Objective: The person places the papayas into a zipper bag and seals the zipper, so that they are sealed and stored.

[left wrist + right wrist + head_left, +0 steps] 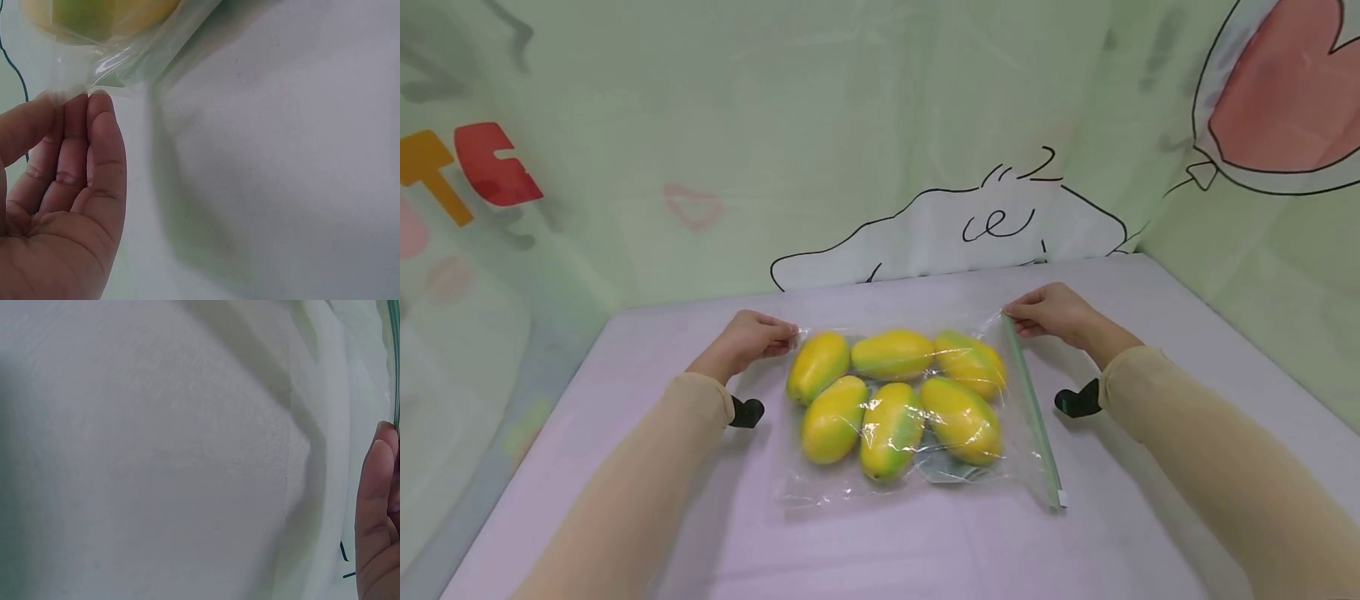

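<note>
A clear zip bag (pixel 850 492) filled with several yellow-green, mango-like fruits (pixel 891 429) is spread sideways between the two hands. My left hand (pixel 751 340) pinches its far left corner. In the left wrist view the thumb and fingertips (pixel 100 103) meet at the plastic edge, close below one fruit (pixel 87 19). At the far right corner my right hand (pixel 1056 315) pinches the end of the bag's green zip strip (pixel 1033 400). A white slider (pixel 1062 498) sits at the strip's near end. Only part of the right hand (pixel 378 512) shows in the right wrist view.
Under the bag lies a pale lilac tabletop (pixel 880 550). A light green printed curtain (pixel 850 125) stands behind and at both sides. Black wrist mounts (pixel 747 412) stick out from the cuffs over the table.
</note>
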### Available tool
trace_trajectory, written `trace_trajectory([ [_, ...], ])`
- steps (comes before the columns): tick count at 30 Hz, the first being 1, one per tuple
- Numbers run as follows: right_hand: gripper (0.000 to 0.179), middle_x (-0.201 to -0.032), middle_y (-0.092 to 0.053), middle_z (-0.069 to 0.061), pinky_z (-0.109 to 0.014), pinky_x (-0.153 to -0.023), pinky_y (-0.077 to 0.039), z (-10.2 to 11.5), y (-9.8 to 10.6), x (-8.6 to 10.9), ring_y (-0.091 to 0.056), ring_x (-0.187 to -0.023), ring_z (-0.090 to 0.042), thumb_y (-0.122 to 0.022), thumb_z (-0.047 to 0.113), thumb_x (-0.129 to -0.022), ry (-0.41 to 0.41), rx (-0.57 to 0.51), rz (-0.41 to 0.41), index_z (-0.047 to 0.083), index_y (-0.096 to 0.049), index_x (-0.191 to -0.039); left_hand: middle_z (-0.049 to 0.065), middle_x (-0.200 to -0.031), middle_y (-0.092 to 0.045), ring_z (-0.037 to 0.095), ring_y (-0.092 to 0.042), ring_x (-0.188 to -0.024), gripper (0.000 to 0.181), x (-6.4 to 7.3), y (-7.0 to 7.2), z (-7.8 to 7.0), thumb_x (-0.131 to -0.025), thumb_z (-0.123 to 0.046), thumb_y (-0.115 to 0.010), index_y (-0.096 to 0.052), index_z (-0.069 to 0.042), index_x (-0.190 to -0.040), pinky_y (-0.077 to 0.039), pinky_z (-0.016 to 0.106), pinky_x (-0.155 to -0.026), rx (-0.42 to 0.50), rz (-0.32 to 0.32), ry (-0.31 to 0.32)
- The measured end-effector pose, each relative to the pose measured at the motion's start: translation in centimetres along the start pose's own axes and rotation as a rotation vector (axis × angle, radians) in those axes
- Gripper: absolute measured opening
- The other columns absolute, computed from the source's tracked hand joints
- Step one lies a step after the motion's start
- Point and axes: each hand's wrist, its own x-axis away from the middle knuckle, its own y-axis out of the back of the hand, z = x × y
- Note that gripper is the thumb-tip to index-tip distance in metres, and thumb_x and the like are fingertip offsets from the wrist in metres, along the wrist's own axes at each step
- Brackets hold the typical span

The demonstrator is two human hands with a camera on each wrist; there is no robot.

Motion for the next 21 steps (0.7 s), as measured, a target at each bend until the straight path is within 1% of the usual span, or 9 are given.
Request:
trace_trajectory([
  [2,0.052,-0.093,-0.067,-0.002,-0.020,-0.077,-0.060,0.0,0.0,0.2,-0.064,-0.077,-0.009,-0.060,0.025,-0.104,-0.002,-0.010,0.003,-0.012,-0.051,-0.139,0.006,-0.100,-0.070,0.014,-0.063,-0.086,0.037,0.0,0.0,0.0,-0.102,-0.018,-0.064,-0.065,0.006,-0.130,-0.058,0.026,-0.093,0.006,0.005,-0.004],
  [4,0.054,-0.094,-0.067,-0.002,-0.020,-0.078,-0.060,0.0,0.0,0.4,-0.064,-0.078,-0.009,-0.060,0.026,-0.105,0.000,-0.019,0.012,-0.013,-0.050,-0.140,0.007,-0.104,-0.070,0.016,-0.065,-0.091,0.039,0.0,-0.1,0.0,-0.102,-0.019,-0.064,-0.064,0.006,-0.131,-0.057,0.028,-0.097,0.017,0.006,-0.004],
  [6,0.056,-0.098,-0.068,-0.004,-0.021,-0.079,-0.060,-0.1,0.1,0.7,-0.065,-0.080,-0.009,-0.058,0.028,-0.105,0.005,-0.023,0.021,-0.013,-0.048,-0.142,0.013,-0.114,-0.070,0.021,-0.067,-0.101,0.043,0.2,-0.2,-0.1,-0.103,-0.022,-0.063,-0.061,0.007,-0.135,-0.055,0.031,-0.103,0.013,0.005,-0.005],
  [9,0.059,-0.113,-0.069,-0.015,-0.024,-0.085,-0.060,-0.1,0.2,1.1,-0.068,-0.089,-0.013,-0.055,0.034,-0.106,0.019,0.012,0.021,-0.012,-0.047,-0.143,0.020,-0.134,-0.065,0.028,-0.064,-0.122,0.053,0.4,0.1,-0.1,-0.104,-0.031,-0.060,-0.056,0.006,-0.141,-0.049,0.036,-0.111,-0.031,-0.001,-0.003],
  [11,0.062,-0.125,-0.066,-0.024,-0.029,-0.089,-0.060,0.0,0.4,1.3,-0.070,-0.097,-0.021,-0.053,0.039,-0.106,0.051,0.075,0.011,-0.011,-0.048,-0.144,0.022,-0.144,-0.058,0.033,-0.059,-0.131,0.059,0.7,0.6,-0.2,-0.104,-0.037,-0.058,-0.052,0.005,-0.145,-0.045,0.040,-0.115,-0.109,-0.004,-0.018],
  [13,0.066,-0.133,-0.062,-0.028,-0.035,-0.095,-0.059,0.1,0.5,1.7,-0.069,-0.107,-0.029,-0.050,0.046,-0.106,0.092,0.158,-0.004,-0.009,-0.049,-0.144,0.021,-0.149,-0.054,0.036,-0.054,-0.136,0.064,1.0,1.2,-0.2,-0.104,-0.044,-0.056,-0.049,0.002,-0.148,-0.042,0.045,-0.118,-0.223,-0.013,-0.046],
  [15,0.070,-0.136,-0.060,-0.029,-0.042,-0.098,-0.057,0.2,0.8,2.0,-0.067,-0.114,-0.036,-0.048,0.052,-0.105,0.146,0.246,-0.026,-0.007,-0.049,-0.144,0.023,-0.152,-0.050,0.039,-0.050,-0.139,0.070,1.4,1.8,-0.3,-0.103,-0.048,-0.054,-0.045,0.002,-0.151,-0.040,0.050,-0.118,-0.355,-0.028,-0.092],
  [17,0.073,-0.136,-0.060,-0.030,-0.049,-0.099,-0.055,0.3,1.1,2.5,-0.064,-0.117,-0.040,-0.046,0.056,-0.104,0.206,0.349,-0.061,-0.006,-0.049,-0.145,0.024,-0.155,-0.046,0.042,-0.046,-0.141,0.074,1.6,2.1,-0.4,-0.103,-0.051,-0.052,-0.041,0.002,-0.153,-0.037,0.054,-0.119,-0.493,-0.054,-0.133],
  [21,0.077,-0.141,-0.055,-0.034,-0.062,-0.102,-0.047,0.8,1.6,3.2,-0.056,-0.126,-0.048,-0.043,0.058,-0.105,0.296,0.583,-0.146,-0.006,-0.044,-0.149,0.031,-0.160,-0.034,0.047,-0.032,-0.148,0.084,2.0,2.2,-0.8,-0.102,-0.053,-0.051,-0.029,0.005,-0.157,-0.031,0.059,-0.121,-0.685,-0.113,-0.187],
])
